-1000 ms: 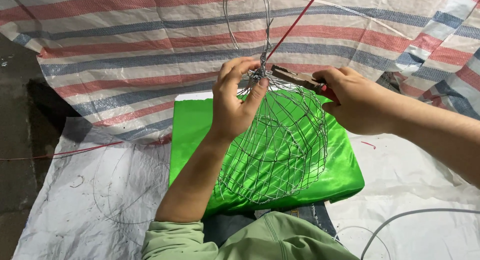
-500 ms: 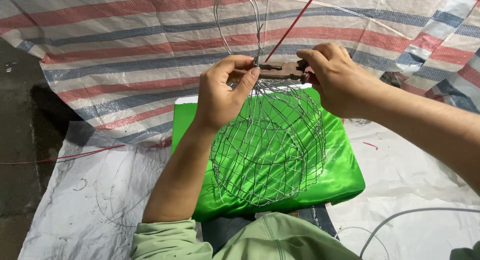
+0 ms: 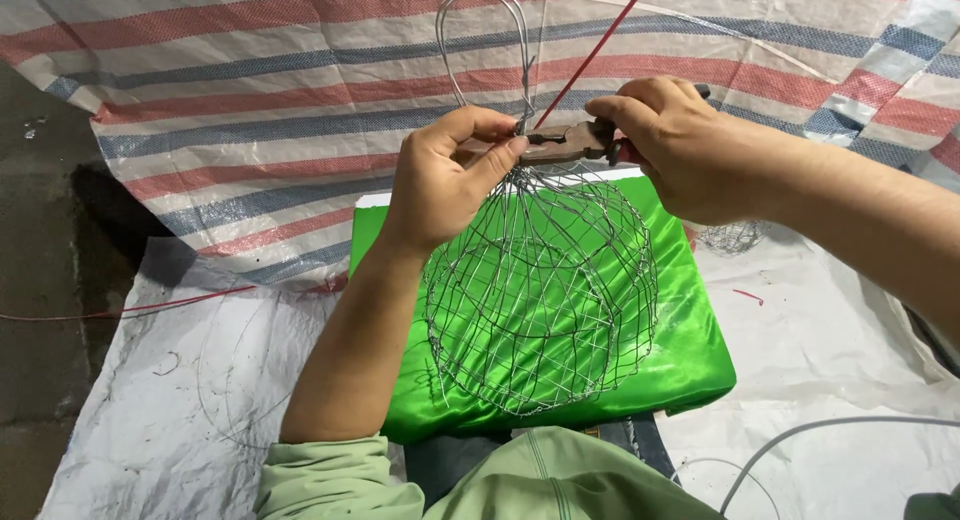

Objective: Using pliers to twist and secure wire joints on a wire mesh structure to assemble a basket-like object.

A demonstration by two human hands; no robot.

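Change: compared with a second ago, the pliers (image 3: pixel 560 140) now lie almost level at the top of the wire basket (image 3: pixel 540 290), where before they pointed down and to the right. The right hand (image 3: pixel 680 145) sits higher and closer to the left hand (image 3: pixel 440 180) than it did.
Meaning: I judge that the pliers are turning the wires at the neck, so the twisting of the top knot is in progress and not finished.
Left hand: it is closed on the neck of the basket, thumb and fingers pinching the gathered wires just beside the nose of the pliers.
Right hand: it is clamped around the handles of the pliers; the handles are mostly hidden inside the fist.
Basket position: the round wire basket hangs below both hands, in the air above the green cushion (image 3: pixel 690 340), and I cannot tell whether its bottom touches the cushion.
Wire loop: a long loop of wire (image 3: pixel 480 40) stands up from the neck, above the left hand.
Around: a red cord (image 3: pixel 590 55) runs up and to the right from the neck; a striped tarpaulin (image 3: pixel 250 90) lies behind; a white sheet (image 3: pixel 170 400) covers the floor; a grey cable (image 3: pixel 830 430) curves at the lower right.
In the way: the red cord passes very near to the pliers and the loop, and it could catch in the twist.
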